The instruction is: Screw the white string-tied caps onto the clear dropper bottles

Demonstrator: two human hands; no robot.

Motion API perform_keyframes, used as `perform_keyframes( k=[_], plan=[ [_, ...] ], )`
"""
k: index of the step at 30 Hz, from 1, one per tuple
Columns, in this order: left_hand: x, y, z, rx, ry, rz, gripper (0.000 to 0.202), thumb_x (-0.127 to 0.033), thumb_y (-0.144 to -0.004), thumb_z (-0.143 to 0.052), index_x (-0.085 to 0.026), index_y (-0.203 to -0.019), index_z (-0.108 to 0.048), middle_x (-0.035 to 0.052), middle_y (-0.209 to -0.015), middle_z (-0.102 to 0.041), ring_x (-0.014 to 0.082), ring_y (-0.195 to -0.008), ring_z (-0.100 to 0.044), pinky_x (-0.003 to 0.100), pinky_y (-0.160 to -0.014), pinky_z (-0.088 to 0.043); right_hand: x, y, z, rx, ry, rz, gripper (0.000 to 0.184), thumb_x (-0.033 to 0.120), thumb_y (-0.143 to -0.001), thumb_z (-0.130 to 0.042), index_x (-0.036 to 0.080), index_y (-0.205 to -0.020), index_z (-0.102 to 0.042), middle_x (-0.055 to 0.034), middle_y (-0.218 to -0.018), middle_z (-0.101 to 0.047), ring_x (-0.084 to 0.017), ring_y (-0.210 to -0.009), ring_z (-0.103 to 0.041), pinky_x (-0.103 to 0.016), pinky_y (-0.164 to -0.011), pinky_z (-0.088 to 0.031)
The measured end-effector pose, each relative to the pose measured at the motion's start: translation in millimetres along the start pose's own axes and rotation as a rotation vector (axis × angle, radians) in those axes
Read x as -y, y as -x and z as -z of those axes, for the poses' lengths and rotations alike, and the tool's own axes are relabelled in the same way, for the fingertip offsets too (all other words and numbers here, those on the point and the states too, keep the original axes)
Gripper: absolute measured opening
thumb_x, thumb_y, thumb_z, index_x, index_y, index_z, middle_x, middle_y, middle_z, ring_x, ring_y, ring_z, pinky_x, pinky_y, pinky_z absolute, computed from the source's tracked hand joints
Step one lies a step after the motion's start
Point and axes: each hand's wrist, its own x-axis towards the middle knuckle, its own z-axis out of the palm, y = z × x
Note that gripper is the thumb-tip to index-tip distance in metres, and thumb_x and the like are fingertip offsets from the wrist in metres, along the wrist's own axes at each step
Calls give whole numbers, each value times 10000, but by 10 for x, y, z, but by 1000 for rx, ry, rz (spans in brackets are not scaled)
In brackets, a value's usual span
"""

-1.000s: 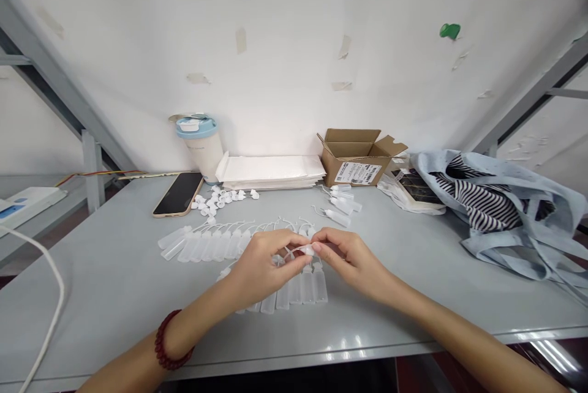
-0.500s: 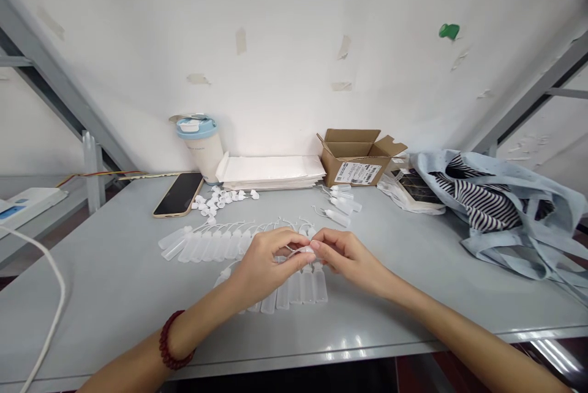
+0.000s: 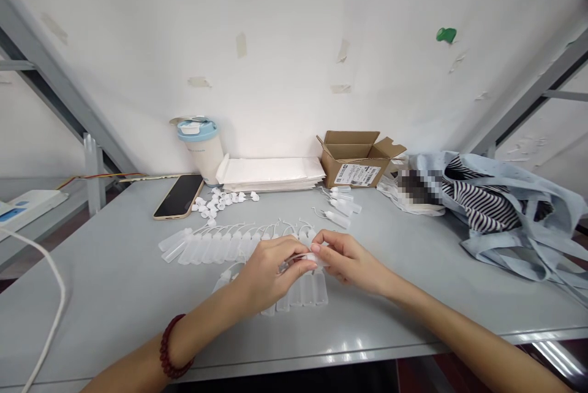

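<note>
My left hand and my right hand meet at the front middle of the table. Between their fingertips they pinch a small translucent squeeze bottle, with a thin bent tube running back toward my left palm. My fingers cover much of it. Similar bottles with bent tubes lie in a slanting row beyond my left hand. More of them form a nearer row under my hands, partly hidden. To the far side of my right hand lie several loose bottles.
White caps are scattered near a phone. A lidded cup, a stack of white envelopes and an open cardboard box stand along the wall. A blue cloth bag lies at right; a white cable crosses the left.
My hands stay together around the squeeze bottle. It has turned slightly, and more of its body shows by my right fingers. My right hand has shifted a little.
</note>
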Motion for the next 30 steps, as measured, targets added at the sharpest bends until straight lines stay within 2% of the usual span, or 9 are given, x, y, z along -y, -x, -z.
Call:
perform_keyframes(
  k=[3, 6, 11, 14, 16, 18, 22, 24, 30],
  plan=[
    [16, 14, -10, -31, 23, -32, 94, -227, -878, -579, -161, -861, -643, 40, -765, -656, 136, -668, -569, 243, -608, -438, 2, -13, 18, 71, -151, -60, 344, 552, -879, -508, 219, -823, -436, 124, -516, -242, -58, -433, -179, -178, -397, -168],
    [-9, -1, 11, -43, 153, 86, 99, -248, -850, -609, -165, -880, -653, 46, -792, -664, 150, -699, -599, 262, -645, -487, -10, -14, 26, 67, -157, 26, 326, 537, -880, -521, 219, -865, -448, 116, -538, -274, -61, -450, -199, -182, -415, -186],
    [-63, -66, 112, -88, 439, 384, 170, -314, -784, -676, -151, -799, -632, 4, -674, -627, 133, -619, -594, 257, -597, -512, -57, 0, 66, -186, 289, 348, 227, 400, -922, -505, 192, -1010, -528, 3, -755, -520, -110, -597, -448, -226, -515, -377],
    [-61, -94, 162, -67, 551, 449, 208, -337, -769, -686, -141, -794, -620, -5, -633, -622, 120, -572, -579, 258, -581, -517, -109, -3, 98, -292, 595, 618, 200, 302, -950, -460, 188, -1092, -541, -40, -801, -567, -150, -663, -500, -270, -584, -430],
    [-50, -90, 164, -58, 566, 444, 210, -335, -761, -691, -139, -791, -623, -1, -640, -625, 122, -580, -583, 258, -580, -519, -128, -5, 104, -311, 667, 718, 204, 287, -961, -436, 178, -1091, -550, -38, -759, -561, -152, -632, -485, -272, -571, -419],
    [-36, -71, 141, -85, 516, 404, 195, -325, -760, -689, -141, -787, -631, 5, -659, -623, 127, -605, -586, 256, -585, -519, -118, -2, 97, -297, 627, 683, 218, 312, -967, -424, 171, -1041, -574, -33, -734, -564, -142, -608, -474, -264, -559, -402],
    [-6, -30, 79, -163, 289, 239, 141, -289, -781, -664, -148, -781, -652, 31, -741, -641, 145, -676, -600, 273, -650, -532, -55, 4, 78, -208, 358, 384, 358, 458, -949, -419, 162, -896, -614, 39, -561, -444, -102, -491, -381, -232, -470, -316],
    [-1, -29, 70, -171, 270, 232, 139, -289, -777, -671, -152, -789, -651, 31, -757, -647, 150, -691, -613, 278, -669, -540, -41, 1, 78, -170, 251, 304, 401, 498, -937, -419, 154, -885, -618, 62, -515, -384, -91, -459, -355, -223, -449, -294],
    [-47, -60, 130, -51, 435, 403, 259, -399, -849, -594, -150, -814, -651, 21, -693, -657, 146, -637, -634, 270, -636, -540, -89, -7, 90, -273, 411, 494, 228, 343, -933, -494, 188, -1039, -622, -29, -772, -607, -126, -606, -521, -253, -556, -435]
  ],
)
